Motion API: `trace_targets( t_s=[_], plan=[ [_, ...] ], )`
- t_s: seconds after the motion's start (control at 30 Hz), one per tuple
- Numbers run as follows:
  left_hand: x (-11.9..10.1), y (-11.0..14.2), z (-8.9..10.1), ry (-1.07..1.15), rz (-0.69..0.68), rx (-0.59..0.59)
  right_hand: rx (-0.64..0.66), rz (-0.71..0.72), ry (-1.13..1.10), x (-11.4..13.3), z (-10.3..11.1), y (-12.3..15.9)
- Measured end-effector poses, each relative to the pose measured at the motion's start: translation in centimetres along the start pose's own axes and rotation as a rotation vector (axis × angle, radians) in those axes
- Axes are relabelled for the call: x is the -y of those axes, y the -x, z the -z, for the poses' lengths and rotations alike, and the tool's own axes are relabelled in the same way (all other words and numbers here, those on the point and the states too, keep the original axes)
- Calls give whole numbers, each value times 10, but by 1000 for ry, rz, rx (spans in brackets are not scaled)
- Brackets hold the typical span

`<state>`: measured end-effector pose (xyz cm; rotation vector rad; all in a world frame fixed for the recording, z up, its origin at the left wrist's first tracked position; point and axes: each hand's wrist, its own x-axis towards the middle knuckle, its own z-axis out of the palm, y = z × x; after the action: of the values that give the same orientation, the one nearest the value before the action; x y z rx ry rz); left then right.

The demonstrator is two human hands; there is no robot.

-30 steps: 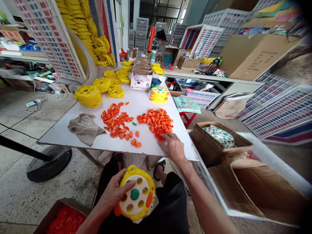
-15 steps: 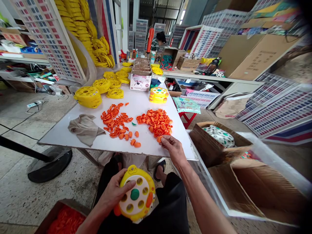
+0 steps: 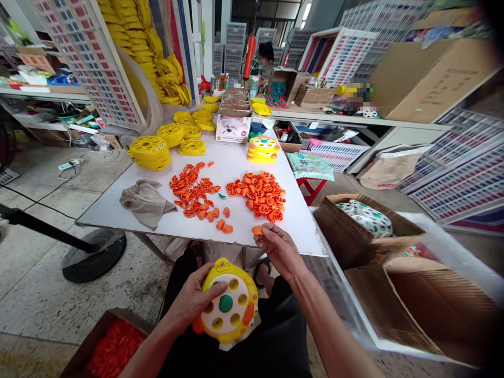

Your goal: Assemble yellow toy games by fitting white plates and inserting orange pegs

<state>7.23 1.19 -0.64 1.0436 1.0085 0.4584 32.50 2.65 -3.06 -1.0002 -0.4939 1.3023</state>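
Observation:
My left hand point(image 3: 200, 294) grips a round yellow plastic toy point(image 3: 249, 281) over my lap, thumb on its white disc. The disc has a green centre and several round holes. An orange piece sits on the toy's right side and another at its lower left. Over the table's front edge, my right hand point(image 3: 277, 247) pinches a small orange plastic piece point(image 3: 258, 230) between thumb and fingertips. Just beyond it lies a heap of orange pieces point(image 3: 262, 194). A second, looser spread of orange pieces point(image 3: 192, 184) lies to the left.
A grey cloth point(image 3: 144, 202) lies on the table's left. Behind are yellow housings point(image 3: 151, 152), a stack of finished-looking toys point(image 3: 263, 149) and a partitioned carton point(image 3: 233, 126). Cardboard boxes point(image 3: 350, 273) stand at the right; a box of red-orange parts point(image 3: 114, 346) is lower left. A person point(image 3: 263, 60) is in the background.
My right hand has drawn back from the orange heap, lifting one orange piece away from it. My left hand still holds the yellow toy. The whole view has shifted slightly.

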Motion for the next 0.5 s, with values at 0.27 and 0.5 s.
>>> trace_targets(
  t_s=[0.27, 0.5],
  plan=[
    [-4, 1, -1, -77, -25, 15, 167, -58, 57, -11, -13, 27],
    [-3, 3, -3, -43, -72, 62, 304, 19, 392, -13, -19, 51]
  ],
)
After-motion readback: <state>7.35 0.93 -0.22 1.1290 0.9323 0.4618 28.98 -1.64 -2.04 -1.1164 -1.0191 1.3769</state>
